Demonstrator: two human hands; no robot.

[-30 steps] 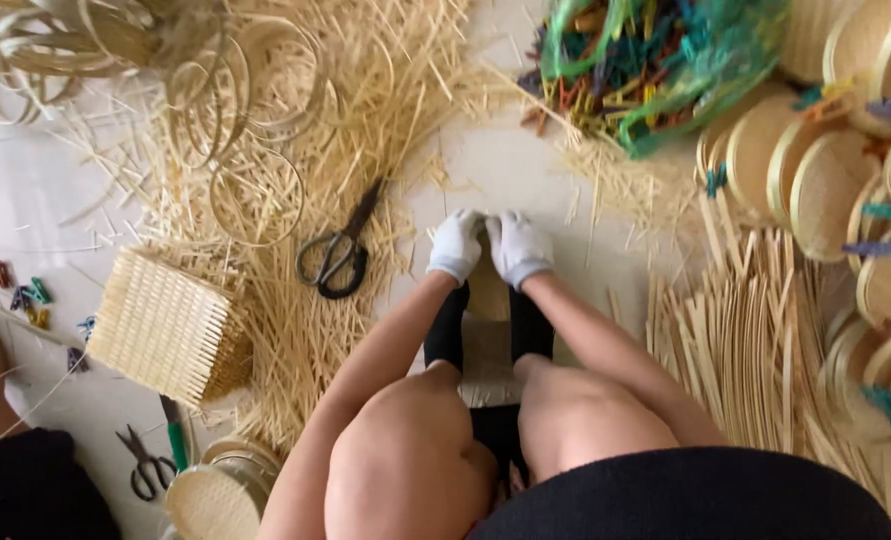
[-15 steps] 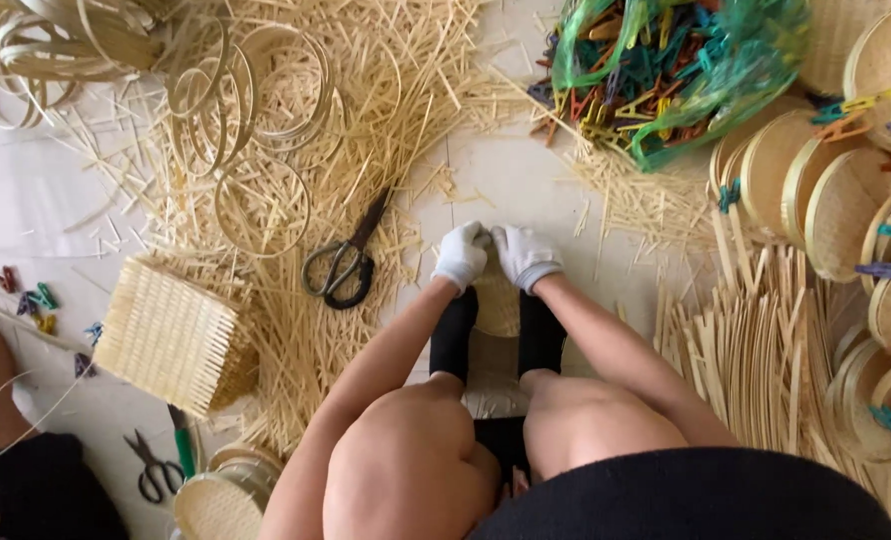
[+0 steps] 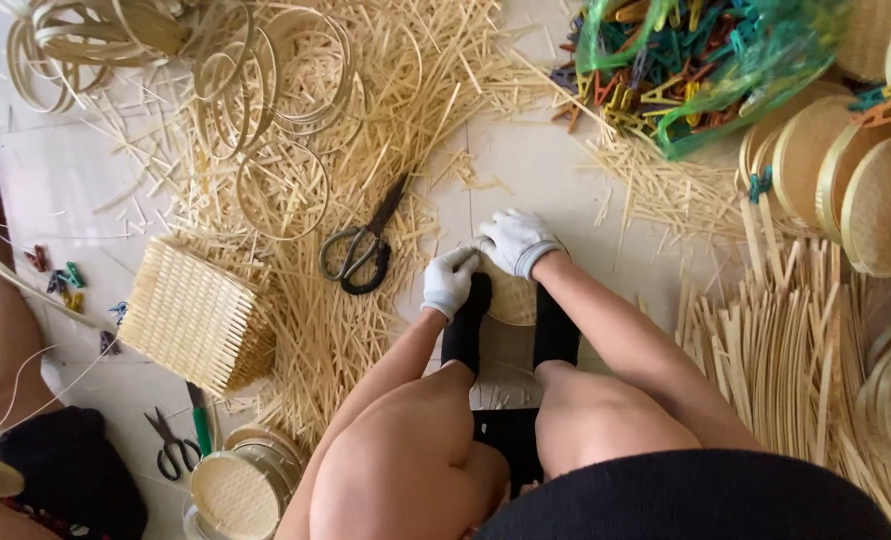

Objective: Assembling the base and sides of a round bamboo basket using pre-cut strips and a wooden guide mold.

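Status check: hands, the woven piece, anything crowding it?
Left hand and right hand, both gloved, grip the woven bamboo piece. Piece pinned under both socked feet. Black scissors lie just left, on loose bamboo strips.

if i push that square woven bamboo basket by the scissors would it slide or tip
The square woven basket already lies tilted, so it would probably rock or tip. Its open slat weave suggests it is light. The loose bamboo strips beneath may snag it.

Matt white knitted cloth gloves cover the left hand (image 3: pixel 450 281) and right hand (image 3: pixel 515 241); between them, a rough pale woven bamboo piece (image 3: pixel 511 298). Dark dull metal scissors (image 3: pixel 358 252) lie on dry splintery bamboo strips (image 3: pixel 346 330); glossy green plastic bag (image 3: pixel 701 60).
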